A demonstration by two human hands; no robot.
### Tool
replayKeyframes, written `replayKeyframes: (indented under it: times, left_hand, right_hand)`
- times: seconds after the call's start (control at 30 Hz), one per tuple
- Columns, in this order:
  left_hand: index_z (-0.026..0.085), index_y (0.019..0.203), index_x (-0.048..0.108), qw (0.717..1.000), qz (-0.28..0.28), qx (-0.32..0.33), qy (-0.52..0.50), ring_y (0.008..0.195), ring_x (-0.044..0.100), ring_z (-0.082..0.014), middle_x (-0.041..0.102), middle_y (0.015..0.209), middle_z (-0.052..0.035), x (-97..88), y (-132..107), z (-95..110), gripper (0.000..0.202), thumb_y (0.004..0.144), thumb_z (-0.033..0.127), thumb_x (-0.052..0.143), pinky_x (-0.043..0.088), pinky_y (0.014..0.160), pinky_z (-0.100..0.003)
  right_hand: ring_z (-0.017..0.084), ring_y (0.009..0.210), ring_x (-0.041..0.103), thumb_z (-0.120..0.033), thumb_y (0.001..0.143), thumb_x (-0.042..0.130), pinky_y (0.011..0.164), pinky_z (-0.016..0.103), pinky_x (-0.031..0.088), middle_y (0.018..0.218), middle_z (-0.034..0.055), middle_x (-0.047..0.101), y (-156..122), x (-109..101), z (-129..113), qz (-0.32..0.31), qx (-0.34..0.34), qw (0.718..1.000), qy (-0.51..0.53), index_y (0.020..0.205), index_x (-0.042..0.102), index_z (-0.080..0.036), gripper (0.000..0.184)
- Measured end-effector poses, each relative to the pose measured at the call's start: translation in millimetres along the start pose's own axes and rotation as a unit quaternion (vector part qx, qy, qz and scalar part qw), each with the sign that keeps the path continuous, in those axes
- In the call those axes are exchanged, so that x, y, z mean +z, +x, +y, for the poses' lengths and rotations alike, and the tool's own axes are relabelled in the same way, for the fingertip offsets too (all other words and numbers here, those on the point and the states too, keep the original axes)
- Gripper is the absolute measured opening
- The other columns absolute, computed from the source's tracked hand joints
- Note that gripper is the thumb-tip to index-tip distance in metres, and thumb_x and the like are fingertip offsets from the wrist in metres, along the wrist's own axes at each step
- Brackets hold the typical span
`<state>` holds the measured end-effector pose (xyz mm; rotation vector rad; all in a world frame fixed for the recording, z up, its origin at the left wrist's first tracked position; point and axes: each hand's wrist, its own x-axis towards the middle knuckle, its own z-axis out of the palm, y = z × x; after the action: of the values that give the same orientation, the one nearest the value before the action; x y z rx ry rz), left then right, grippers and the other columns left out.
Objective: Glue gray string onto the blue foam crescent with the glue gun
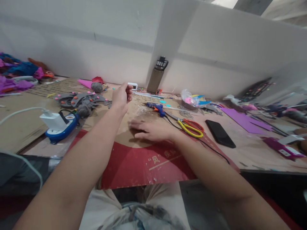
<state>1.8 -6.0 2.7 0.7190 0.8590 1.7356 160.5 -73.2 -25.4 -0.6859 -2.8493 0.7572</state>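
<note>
My left hand (122,97) is raised over the back of the work area, its fingers curled in; whatever they may hold is hidden. Just beyond the fingers appears a small white device with a dark screen (134,87). My right hand (153,130) lies low and flat over the brown-and-red cardboard (134,163), fingers stretched out and slightly blurred, with nothing in them. Past its fingertips rests a blue glue gun (157,108) with a black cord, among pale scraps. Scissors (192,126) with red and yellow handles lie to the right of the glue gun.
Grey felt pieces with pink and orange dots (74,99) and a blue power strip (62,131) lie left. A dark bottle (155,76) stands by the wall. Right are a black phone (220,133), a bowl of wrapped bits (190,102) and purple sheets (242,120).
</note>
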Motion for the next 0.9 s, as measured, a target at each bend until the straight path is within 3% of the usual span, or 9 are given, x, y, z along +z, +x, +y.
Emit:
replayKeyframes:
  times: [0.13, 0.2, 0.3, 0.37, 0.43, 0.53, 0.67, 0.77, 0.9]
  left_hand:
    - [0.016, 0.059, 0.051, 1.000, -0.004, 0.010, -0.003, 0.033, 0.036, -0.0030, 0.045, 0.044, 0.0048, -3.0, 4, 0, 0.023, 0.079, 0.026, 0.058, 0.025, 0.034, -0.017]
    - [0.016, 0.058, 0.051, 1.000, -0.005, 0.008, -0.003, 0.033, 0.036, -0.0030, 0.045, 0.044, 0.0049, -3.4, 6, 0, 0.023, 0.078, 0.026, 0.058, 0.025, 0.034, -0.017]
    - [0.016, 0.058, 0.050, 1.000, -0.009, -0.004, 0.002, 0.033, 0.036, -0.0030, 0.045, 0.044, 0.0049, -2.2, 4, -1, 0.023, 0.078, 0.026, 0.058, 0.024, 0.034, -0.017]
    - [0.016, 0.058, 0.050, 1.000, -0.013, -0.008, 0.007, 0.033, 0.036, -0.0030, 0.045, 0.044, 0.0046, -0.7, 2, -1, 0.023, 0.079, 0.025, 0.057, 0.024, 0.034, -0.016]
    - [0.016, 0.058, 0.050, 1.000, -0.014, -0.009, 0.010, 0.034, 0.036, -0.0031, 0.044, 0.044, 0.0042, 0.6, 1, -1, 0.023, 0.079, 0.025, 0.056, 0.024, 0.034, -0.016]
    - [0.017, 0.058, 0.050, 1.000, -0.002, -0.012, 0.014, 0.033, 0.035, -0.0034, 0.044, 0.045, 0.0038, 1.7, 1, -1, 0.024, 0.079, 0.025, 0.056, 0.024, 0.034, -0.016]
    - [0.016, 0.057, 0.051, 0.999, 0.000, -0.020, 0.033, 0.034, 0.034, -0.0031, 0.043, 0.044, 0.0041, 1.3, 4, -1, 0.024, 0.080, 0.024, 0.053, 0.024, 0.034, -0.016]
    - [0.015, 0.058, 0.052, 0.999, -0.013, -0.018, 0.047, 0.034, 0.035, -0.0031, 0.043, 0.044, 0.0040, -0.3, 7, -2, 0.025, 0.081, 0.024, 0.050, 0.025, 0.034, -0.015]
    - [0.015, 0.059, 0.052, 0.998, -0.026, -0.013, 0.055, 0.035, 0.034, -0.0028, 0.043, 0.045, 0.0046, -2.2, 9, -4, 0.019, 0.077, 0.019, 0.051, 0.025, 0.034, -0.014]
  right_hand:
    - [0.015, 0.115, 0.058, -0.030, 0.094, 0.043, 0.099, 0.027, 0.042, 0.121, 0.0068, 0.064, -40, -12, -31, -0.174, -0.115, 0.948, 0.242, 0.116, 0.064, -0.018, 0.033]
    - [0.016, 0.108, 0.062, -0.033, 0.093, 0.046, 0.095, 0.029, 0.045, 0.114, 0.0074, 0.067, -52, -10, -26, -0.094, -0.072, 0.958, 0.260, 0.112, 0.066, -0.017, 0.032]
    - [0.020, 0.116, 0.057, -0.037, 0.094, 0.042, 0.101, 0.039, 0.041, 0.123, 0.0078, 0.062, -56, 4, -3, 0.168, 0.096, 0.976, 0.105, 0.123, 0.058, -0.022, 0.037]
    - [0.026, 0.133, 0.040, -0.040, 0.090, 0.048, 0.110, 0.048, 0.029, 0.140, 0.0133, 0.048, -55, 16, 8, 0.211, 0.169, 0.963, -0.021, 0.135, 0.048, -0.020, 0.049]
    - [0.032, 0.141, 0.022, -0.049, 0.083, 0.057, 0.113, 0.052, 0.019, 0.148, 0.0211, 0.031, -56, 27, 3, 0.147, 0.171, 0.972, -0.070, 0.141, 0.039, -0.010, 0.072]
    - [0.024, 0.143, 0.015, -0.049, 0.086, 0.053, 0.116, 0.044, 0.014, 0.152, 0.0149, 0.024, -63, 36, -36, 0.032, 0.011, 0.999, 0.009, 0.144, 0.034, -0.016, 0.070]
    - [0.010, 0.128, 0.046, -0.034, 0.089, 0.053, 0.110, 0.019, 0.026, 0.137, 0.0056, 0.052, -69, 28, -84, -0.171, -0.216, 0.928, 0.249, 0.131, 0.052, -0.022, 0.044]
    - [0.011, 0.121, 0.053, -0.032, 0.093, 0.046, 0.105, 0.022, 0.036, 0.128, 0.0054, 0.059, -67, 16, -69, -0.030, -0.137, 0.958, 0.249, 0.127, 0.055, -0.019, 0.038]
    - [0.025, 0.139, 0.028, -0.037, 0.089, 0.051, 0.115, 0.044, 0.021, 0.147, 0.0151, 0.037, -68, 17, -16, 0.192, 0.136, 0.972, -0.006, 0.138, 0.042, -0.014, 0.055]
